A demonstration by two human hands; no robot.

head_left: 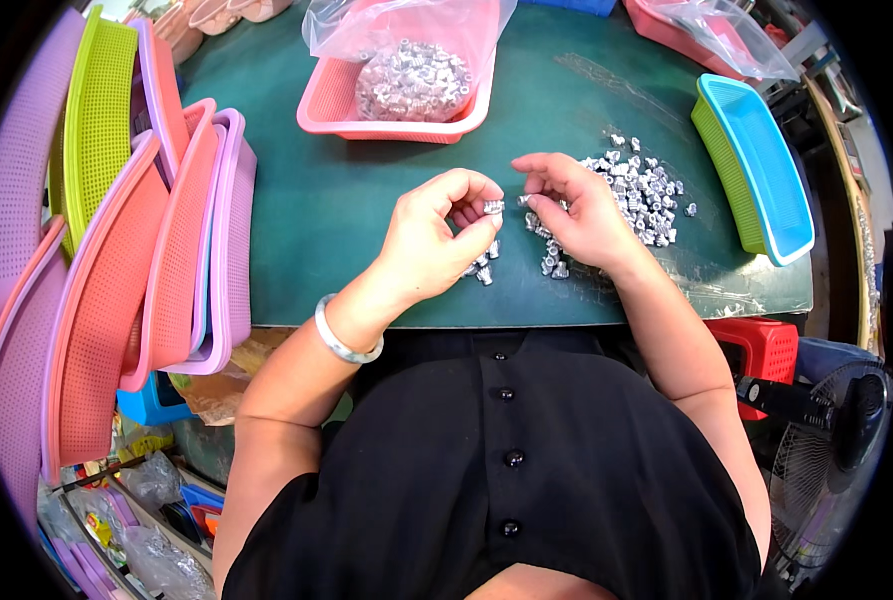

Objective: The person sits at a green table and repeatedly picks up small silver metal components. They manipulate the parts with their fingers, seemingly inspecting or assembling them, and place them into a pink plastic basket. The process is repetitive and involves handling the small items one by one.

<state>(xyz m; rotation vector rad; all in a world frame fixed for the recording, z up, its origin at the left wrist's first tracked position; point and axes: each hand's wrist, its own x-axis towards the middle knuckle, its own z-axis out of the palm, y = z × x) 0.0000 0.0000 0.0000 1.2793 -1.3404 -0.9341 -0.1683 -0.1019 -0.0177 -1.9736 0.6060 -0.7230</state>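
Observation:
My left hand (424,235) pinches a small ribbed silver metal fitting (493,207) between thumb and forefinger. A light bangle circles that wrist. Facing it a short gap away, my right hand (588,218) has another small silver piece (524,200) at its thumb and fingertips. Beside and partly under the right hand spreads a loose pile of silver fittings (651,197) on the green table. A smaller cluster of the same fittings (483,268) lies by my left thumb, partly hidden by the hand.
Beyond my hands, a pink basket (331,100) holds a clear bag full of fittings (413,82). Nested blue and green baskets (766,160) stand at the right edge. Stacked colored baskets (116,300) crowd the left. A black fan (846,420) and red stool (766,345) are lower right.

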